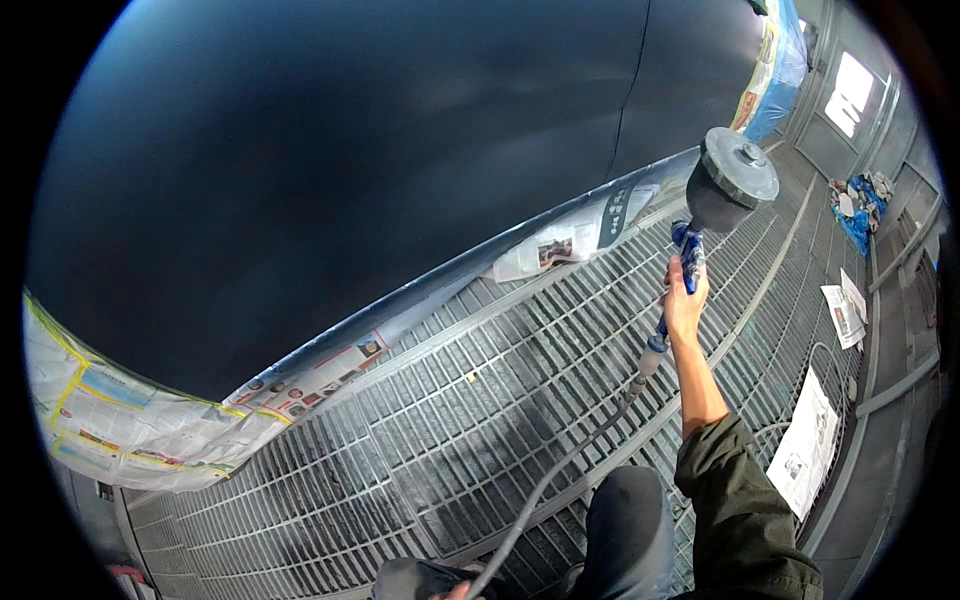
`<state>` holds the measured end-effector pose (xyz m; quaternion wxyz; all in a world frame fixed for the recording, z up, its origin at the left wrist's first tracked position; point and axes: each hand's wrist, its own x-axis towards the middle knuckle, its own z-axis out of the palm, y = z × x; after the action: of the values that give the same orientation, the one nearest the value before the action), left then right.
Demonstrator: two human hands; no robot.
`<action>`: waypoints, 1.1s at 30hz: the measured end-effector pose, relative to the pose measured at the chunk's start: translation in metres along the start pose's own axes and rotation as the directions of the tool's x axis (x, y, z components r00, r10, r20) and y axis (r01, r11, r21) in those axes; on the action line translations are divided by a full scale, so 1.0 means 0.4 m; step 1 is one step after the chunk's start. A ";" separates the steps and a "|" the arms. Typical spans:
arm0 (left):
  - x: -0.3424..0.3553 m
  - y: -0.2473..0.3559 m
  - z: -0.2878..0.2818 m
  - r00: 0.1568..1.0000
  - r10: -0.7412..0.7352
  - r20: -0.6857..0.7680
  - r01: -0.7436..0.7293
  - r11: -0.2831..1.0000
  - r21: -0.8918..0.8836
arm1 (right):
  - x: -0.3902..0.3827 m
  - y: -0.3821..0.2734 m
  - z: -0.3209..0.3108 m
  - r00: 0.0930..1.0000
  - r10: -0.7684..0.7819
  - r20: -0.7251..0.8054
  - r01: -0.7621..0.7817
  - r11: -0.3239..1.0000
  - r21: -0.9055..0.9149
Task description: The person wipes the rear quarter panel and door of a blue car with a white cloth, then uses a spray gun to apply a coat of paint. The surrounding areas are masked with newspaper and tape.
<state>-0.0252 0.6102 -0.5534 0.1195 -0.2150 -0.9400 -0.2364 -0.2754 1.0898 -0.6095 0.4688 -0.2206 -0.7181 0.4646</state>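
Note:
My right hand (686, 300) is wrapped round the handle of a blue paint spray gun (688, 240). A grey cup with a round lid (738, 168) sits on top of the gun, tilted toward the right. From the gun's lower end a grey air hose (560, 468) runs down toward my lap. At the bottom edge a small part of my left hand (455, 592) shows, closed on the hose. Left of the gun stands a large dark, glossy vehicle body panel (350, 190) with a thin vertical seam. The gun is apart from the panel.
Newspaper and yellow tape mask the panel's lower left (150, 430); more newspaper (560, 248) hangs along its bottom. Blue plastic sheeting (780, 80) covers the far end. Metal floor grating (430, 440) lies below. Loose paper sheets (806, 445) and a crumpled blue-and-white heap (860, 208) lie at right.

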 end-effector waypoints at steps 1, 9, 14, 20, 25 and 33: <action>0.003 -0.017 -0.008 0.998 0.064 -0.010 -0.064 0.998 0.027 | -0.008 -0.007 0.002 1.000 -0.010 -0.002 0.011 0.998 0.063; -0.057 -0.075 -0.103 0.948 -0.319 -0.004 0.319 0.947 0.040 | -0.349 -0.268 0.068 0.750 0.167 0.640 -0.406 0.880 0.246; -0.121 -0.107 -0.144 0.827 -0.562 -0.001 0.561 0.827 -0.005 | -0.521 -0.420 0.181 0.309 0.098 0.946 -0.554 0.827 0.095; -0.094 -0.097 -0.194 0.813 -0.583 -0.011 0.582 0.810 0.066 | -0.523 -0.486 0.297 0.034 -0.220 0.975 -0.686 0.704 0.183; -0.059 -0.088 -0.197 0.861 -0.508 0.023 0.506 0.861 0.046 | -0.373 -0.459 0.205 0.435 -0.063 0.898 -0.581 0.742 0.334; 0.017 -0.068 -0.156 0.993 -0.097 -0.063 0.092 0.993 -0.075 | -0.054 -0.347 -0.024 0.943 0.061 0.326 -0.160 0.945 0.284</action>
<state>-0.0360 0.5600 -0.5084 0.1314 -0.1665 -0.9355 -0.2825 -0.2404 1.0126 -0.4969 0.3505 -0.1091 -0.6887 0.6252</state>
